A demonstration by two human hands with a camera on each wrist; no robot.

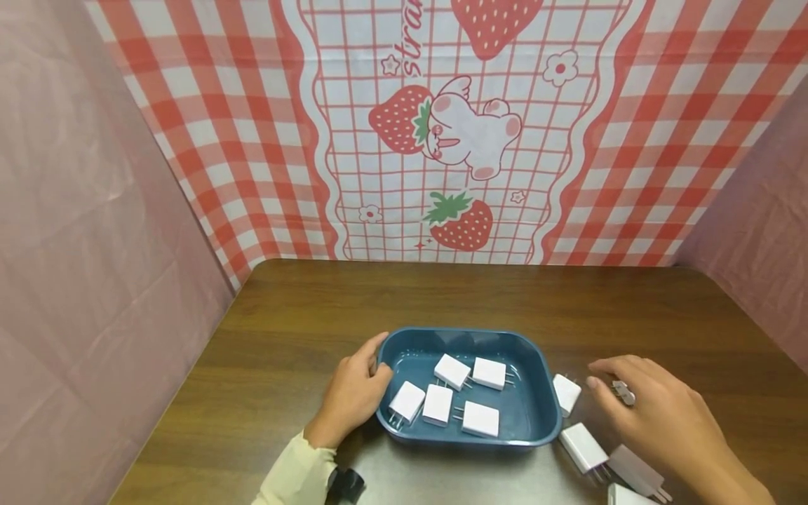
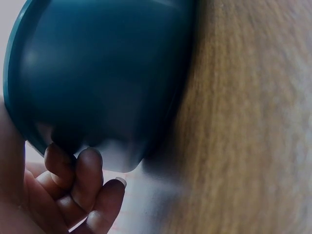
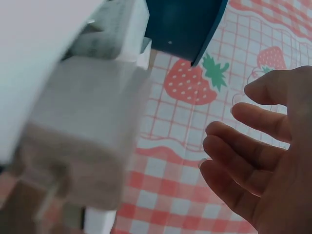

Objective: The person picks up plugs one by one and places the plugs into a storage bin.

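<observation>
Currently clamping left end of tray with left hand; holding right hand beside chargers, thumb and fingers apart.

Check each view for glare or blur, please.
Head: mostly clear, pale glare on the table in front of the blue tray; left wrist: dim, the table's grain soft and a faint highlight on the tray; right wrist: near white chargers heavily blurred, the patterned cloth beyond them sharper.

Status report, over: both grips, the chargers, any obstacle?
Left grip holding blue tray. Right grip empty, near loose chargers. Five chargers inside. No obstruction seen.
</observation>
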